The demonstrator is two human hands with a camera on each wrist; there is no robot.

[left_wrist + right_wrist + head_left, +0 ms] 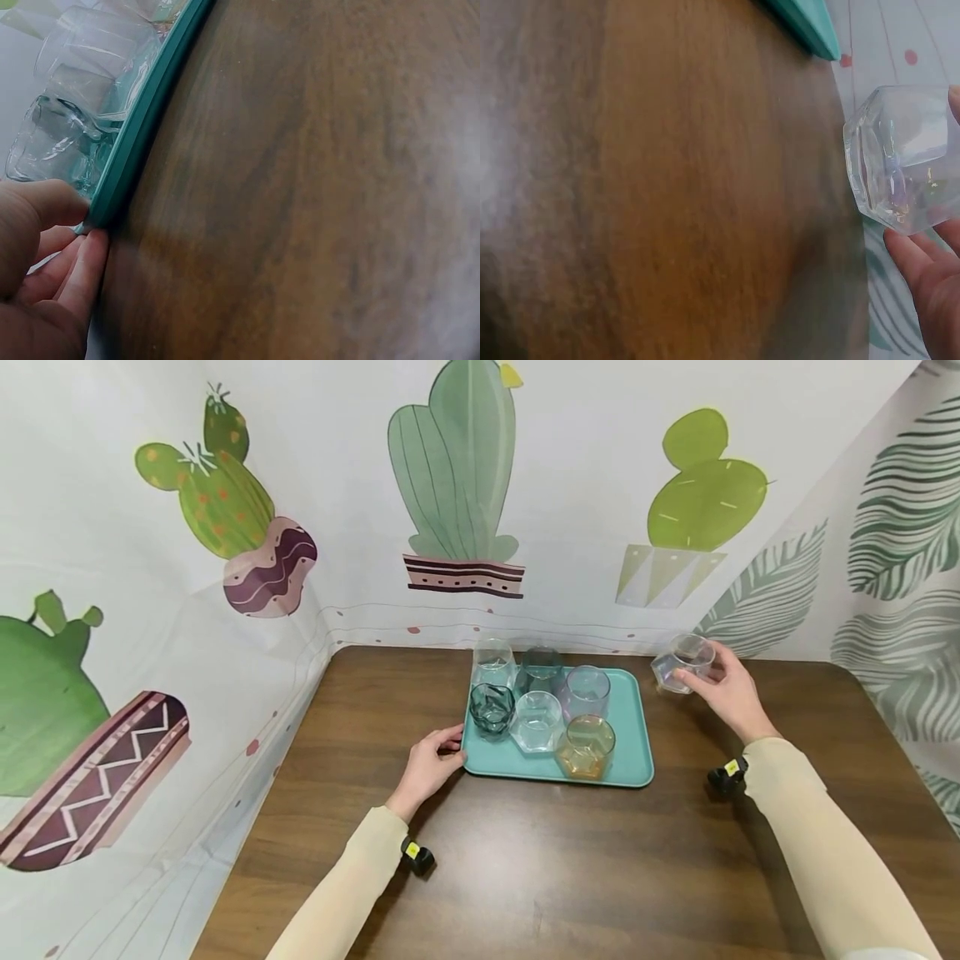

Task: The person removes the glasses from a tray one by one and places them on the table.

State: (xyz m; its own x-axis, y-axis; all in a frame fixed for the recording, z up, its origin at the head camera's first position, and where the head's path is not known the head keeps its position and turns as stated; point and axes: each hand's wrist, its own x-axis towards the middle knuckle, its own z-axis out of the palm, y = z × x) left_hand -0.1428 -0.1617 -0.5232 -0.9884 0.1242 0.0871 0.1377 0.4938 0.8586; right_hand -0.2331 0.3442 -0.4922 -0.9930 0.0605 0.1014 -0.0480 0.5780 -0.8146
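My left hand [427,770] pinches the near left corner of a teal tray [632,727]. In the left wrist view the thumb lies over the rim and the fingers are at the outer side. Several drinking glasses stand on the tray: an amber one [587,750], a pinkish one [587,692], a dark faceted one [492,710], a dark grey-green one [541,672] and clear ones [538,722]. Right of the tray, my right hand [735,695] grips a clear glass [669,672] with an angular base, thumb on the near side. Part of that glass is cut off in the right wrist view.
The brown wooden table [540,868] meets a wall hanging [360,527] printed with cacti at its back and left. Leaf-patterned cloth [900,610] hangs at the right. Glasses on the tray stand close together, and its right part is bare.
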